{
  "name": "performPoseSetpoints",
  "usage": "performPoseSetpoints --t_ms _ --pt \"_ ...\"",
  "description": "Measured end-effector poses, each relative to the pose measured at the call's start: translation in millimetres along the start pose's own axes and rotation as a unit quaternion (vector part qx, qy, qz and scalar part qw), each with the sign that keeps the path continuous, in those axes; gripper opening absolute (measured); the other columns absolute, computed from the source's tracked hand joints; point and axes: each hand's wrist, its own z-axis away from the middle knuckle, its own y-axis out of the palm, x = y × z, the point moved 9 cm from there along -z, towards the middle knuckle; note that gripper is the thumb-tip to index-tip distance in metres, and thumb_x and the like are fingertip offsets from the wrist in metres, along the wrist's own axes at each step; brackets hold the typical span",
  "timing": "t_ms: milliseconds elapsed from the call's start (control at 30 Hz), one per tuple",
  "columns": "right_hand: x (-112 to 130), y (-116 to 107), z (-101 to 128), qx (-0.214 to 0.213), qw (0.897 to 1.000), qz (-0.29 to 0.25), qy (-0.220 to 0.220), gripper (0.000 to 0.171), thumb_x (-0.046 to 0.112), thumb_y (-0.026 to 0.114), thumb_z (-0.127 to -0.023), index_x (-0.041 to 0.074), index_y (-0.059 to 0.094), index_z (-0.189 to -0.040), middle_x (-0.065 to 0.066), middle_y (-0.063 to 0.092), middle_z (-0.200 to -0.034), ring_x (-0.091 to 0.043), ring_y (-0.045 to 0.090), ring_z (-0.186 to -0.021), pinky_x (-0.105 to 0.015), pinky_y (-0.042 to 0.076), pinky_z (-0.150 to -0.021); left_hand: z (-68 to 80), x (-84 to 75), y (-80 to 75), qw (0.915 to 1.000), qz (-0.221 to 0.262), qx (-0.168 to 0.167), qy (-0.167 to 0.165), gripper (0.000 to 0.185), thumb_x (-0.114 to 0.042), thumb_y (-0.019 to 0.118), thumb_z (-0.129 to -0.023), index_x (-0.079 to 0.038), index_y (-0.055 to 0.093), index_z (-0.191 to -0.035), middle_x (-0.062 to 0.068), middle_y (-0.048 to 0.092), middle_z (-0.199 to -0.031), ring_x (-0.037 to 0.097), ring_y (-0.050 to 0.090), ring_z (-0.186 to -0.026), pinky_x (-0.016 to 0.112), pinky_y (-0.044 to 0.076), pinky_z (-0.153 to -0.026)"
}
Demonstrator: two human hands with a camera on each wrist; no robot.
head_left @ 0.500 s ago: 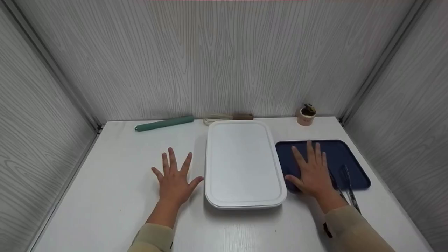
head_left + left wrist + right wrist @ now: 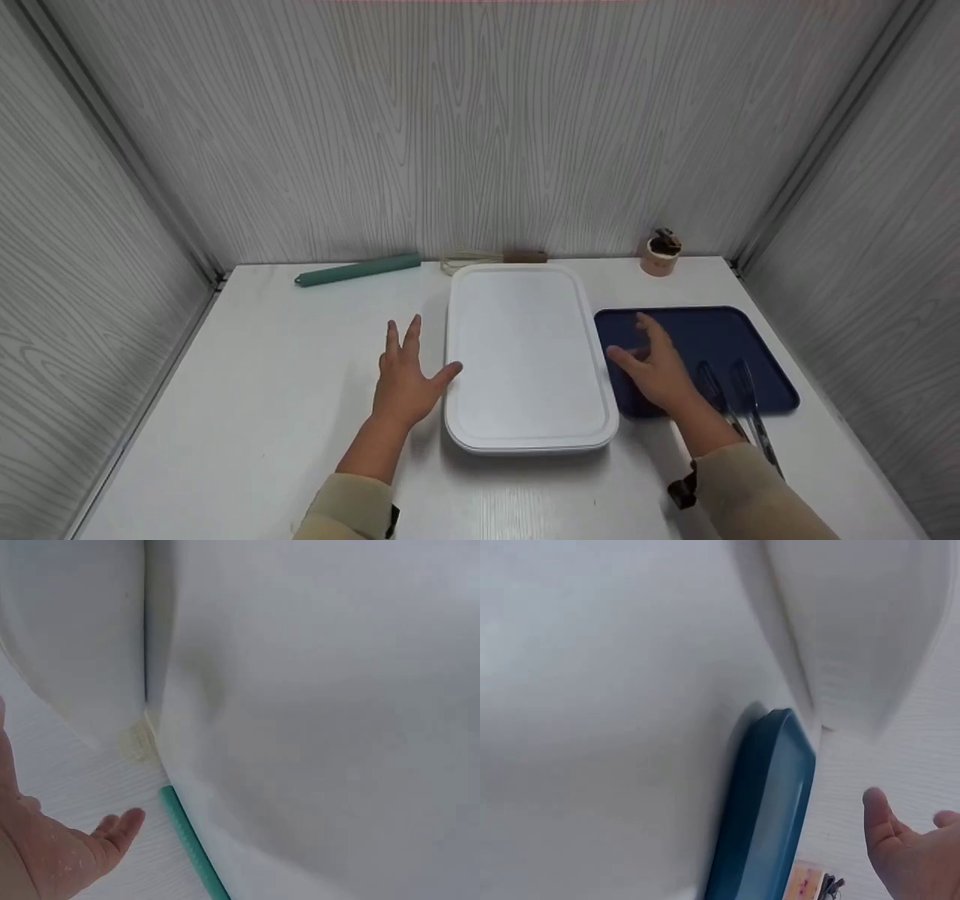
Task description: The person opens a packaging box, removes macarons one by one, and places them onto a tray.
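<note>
White table (image 2: 247, 420), enclosed by pale wood-grain walls (image 2: 480, 127). White rectangular tray (image 2: 525, 352) at centre; dark blue tray (image 2: 720, 337) just right, bearing tongs (image 2: 742, 397). Green rod (image 2: 358, 270), whisk (image 2: 480, 259), small cup (image 2: 660, 256) along back edge. Left hand (image 2: 405, 379) and right hand (image 2: 660, 367) flanking white tray, fingers spread, holding nothing.

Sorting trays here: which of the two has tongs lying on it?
The blue tray on the right; tongs lie across its near edge. The white tray holds nothing.
</note>
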Motion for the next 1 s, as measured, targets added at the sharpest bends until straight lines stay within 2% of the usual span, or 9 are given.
performPoseSetpoints --t_ms 33,133,233,333,400,600,800,1000 --pt "0.9 3.1 0.5 0.007 1.0 -0.003 0.003 0.089 0.035 0.07 -0.104 0.001 0.017 -0.167 -0.029 0.031 -0.163 -0.044 0.057 -0.13 -0.058 0.049 -0.104 0.4 0.5 2.6 0.9999 0.013 0.006 -0.009 0.106 -0.053 0.078 -0.093 -0.021 0.015 -0.172 0.021 0.0 -0.175 0.05 0.024 -0.155 0.066 0.041 -0.111" --pt "4.8 11.0 2.2 0.023 1.0 -0.006 0.0 0.087 0.028 0.076 -0.101 -0.004 0.026 -0.164 -0.03 0.043 -0.156 -0.041 0.062 -0.121 -0.052 0.053 -0.097 1.0 0.3 10.1 0.9972 0.062 0.029 -0.028 0.105 -0.046 0.082 -0.092 -0.02 0.018 -0.171 0.021 0.009 -0.175 0.047 0.041 -0.148 0.061 0.043 -0.112" --pt "8.7 17.0 2.2 0.031 0.999 -0.004 -0.008 0.079 0.021 0.078 -0.099 -0.007 0.036 -0.159 -0.03 0.053 -0.147 -0.038 0.064 -0.113 -0.047 0.055 -0.092 1.6 0.5 14.2 0.9916 0.106 0.047 -0.057 0.099 -0.038 0.084 -0.091 -0.017 0.026 -0.169 0.02 0.027 -0.169 0.042 0.049 -0.143 0.056 0.044 -0.113" --pt "10.9 22.7 -0.4 0.041 0.999 0.003 -0.015 0.071 0.016 0.078 -0.098 -0.01 0.043 -0.154 -0.03 0.058 -0.14 -0.037 0.064 -0.11 -0.045 0.055 -0.089 0.7 0.2 16.5 0.9875 0.124 0.059 -0.078 0.091 -0.034 0.085 -0.091 -0.012 0.036 -0.165 0.018 0.044 -0.159 0.039 0.051 -0.14 0.054 0.043 -0.114" --pt "12.0 25.2 -2.0 0.045 0.999 0.008 -0.015 0.069 0.013 0.078 -0.097 -0.012 0.045 -0.153 -0.03 0.059 -0.138 -0.036 0.065 -0.108 -0.042 0.056 -0.087 -0.6 -0.6 17.3 0.9868 0.123 0.065 -0.083 0.088 -0.033 0.085 -0.091 -0.01 0.041 -0.162 0.017 0.05 -0.153 0.037 0.051 -0.139 0.054 0.044 -0.113" --pt "13.1 29.5 -6.2 0.045 0.999 0.001 0.005 0.068 0.008 0.08 -0.094 -0.013 0.048 -0.151 -0.03 0.06 -0.138 -0.035 0.065 -0.107 -0.038 0.056 -0.084 -5.2 -0.1 18.7 0.9812 0.157 0.075 -0.083 0.078 -0.026 0.086 -0.09 -0.006 0.05 -0.156 0.014 0.058 -0.143 0.03 0.064 -0.118 0.046 0.053 -0.101" --pt "9.5 33.9 -7.8 0.053 0.998 0.001 0.031 0.07 0.005 0.082 -0.091 -0.013 0.049 -0.149 -0.028 0.062 -0.135 -0.035 0.064 -0.111 -0.04 0.056 -0.089 -6.4 2.1 23.3 0.979 0.164 0.088 -0.083 0.076 -0.013 0.087 -0.087 0.0 0.052 -0.153 0.016 0.058 -0.145 0.03 0.066 -0.118 0.045 0.055 -0.1" --pt "14.2 31.0 -9.0 0.05 0.998 0.027 0.03 0.064 0.005 0.082 -0.089 -0.015 0.055 -0.143 -0.026 0.067 -0.126 -0.038 0.064 -0.113 -0.047 0.056 -0.093 -9.8 -3.9 25.4 0.9796 0.159 0.089 -0.085 0.076 -0.007 0.087 -0.084 0.002 0.053 -0.152 0.016 0.061 -0.139 0.03 0.066 -0.117 0.045 0.055 -0.1"
